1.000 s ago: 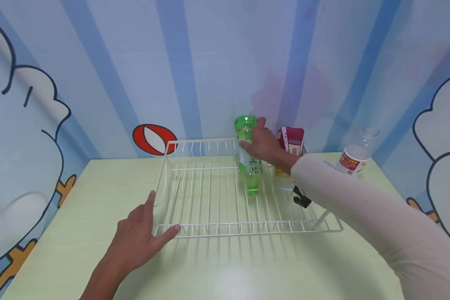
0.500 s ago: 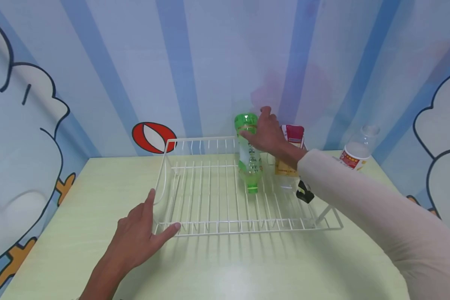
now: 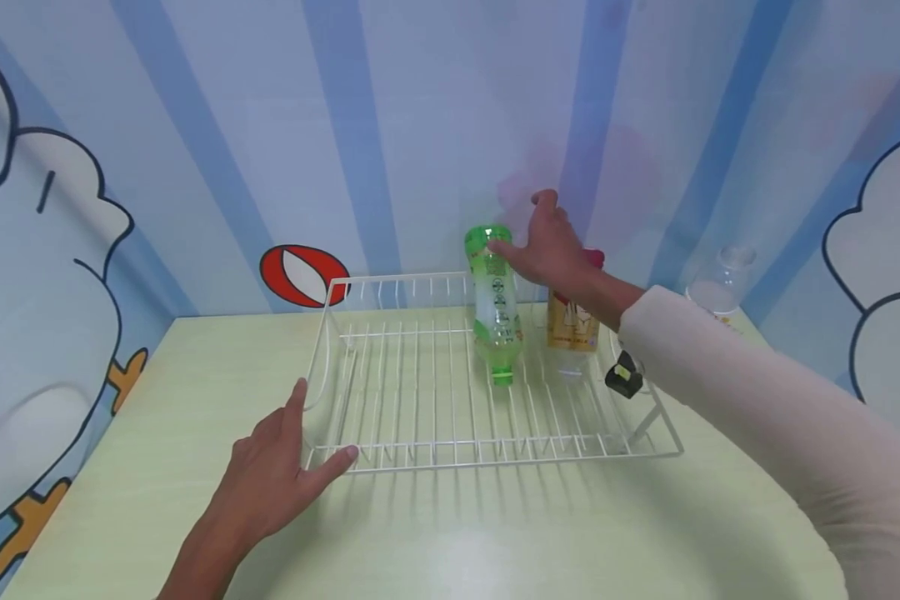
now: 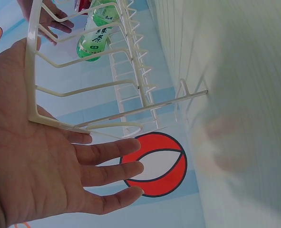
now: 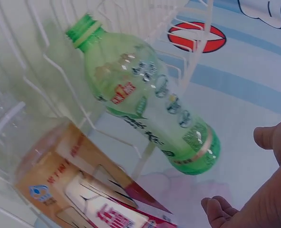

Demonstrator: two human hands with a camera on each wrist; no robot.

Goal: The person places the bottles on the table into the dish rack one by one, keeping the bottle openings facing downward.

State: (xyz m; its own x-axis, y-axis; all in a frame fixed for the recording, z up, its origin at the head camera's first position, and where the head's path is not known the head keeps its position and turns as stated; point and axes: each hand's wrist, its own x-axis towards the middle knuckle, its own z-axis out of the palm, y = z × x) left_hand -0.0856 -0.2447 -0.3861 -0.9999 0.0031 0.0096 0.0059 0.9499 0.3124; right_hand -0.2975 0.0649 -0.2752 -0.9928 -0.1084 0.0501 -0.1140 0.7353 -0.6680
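A green tea bottle point(image 3: 497, 304) stands cap-down in the white wire dish rack point(image 3: 435, 442), tilted with its base up toward the wall. Just right of that base is my right hand point(image 3: 551, 246), fingers loosely spread and holding nothing; the right wrist view shows a gap between the hand and the bottle point(image 5: 145, 99). Beside it in the rack, a second bottle point(image 3: 572, 325) with a tan and dark red label is partly covered by my right forearm. My left hand point(image 3: 270, 471) rests at the rack's left front corner, fingers straight, the rack's end frame point(image 4: 32, 80) against the palm.
At the back right of the table point(image 3: 450, 533), a clear bottle point(image 3: 722, 279) stands outside the rack, partly behind the right sleeve point(image 3: 735, 400). A small black device point(image 3: 624, 375) shows under that sleeve. The striped wall point(image 3: 435, 150) rises close behind the rack.
My right hand has let go of the green tea bottle and moved up and right from it. The bottle stays leaning in the rack. My left hand stays at the rack corner.
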